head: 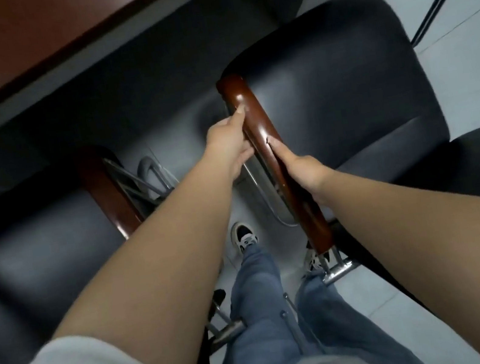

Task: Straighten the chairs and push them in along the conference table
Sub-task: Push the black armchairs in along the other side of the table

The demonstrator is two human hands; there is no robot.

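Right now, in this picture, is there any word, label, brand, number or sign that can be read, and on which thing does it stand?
None can be read.
The wooden armrest, held by the left hand and the right hand, carries no text.
The black seat cushions, the table edge and the jeans show no lettering.
The shoes have dark and white patterns, too blurred to tell any brand.

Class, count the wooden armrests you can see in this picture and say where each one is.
2. One wooden armrest is at centre, gripped by the left hand and right hand. The other is left of it, on the neighbouring chair. Others may be hidden.
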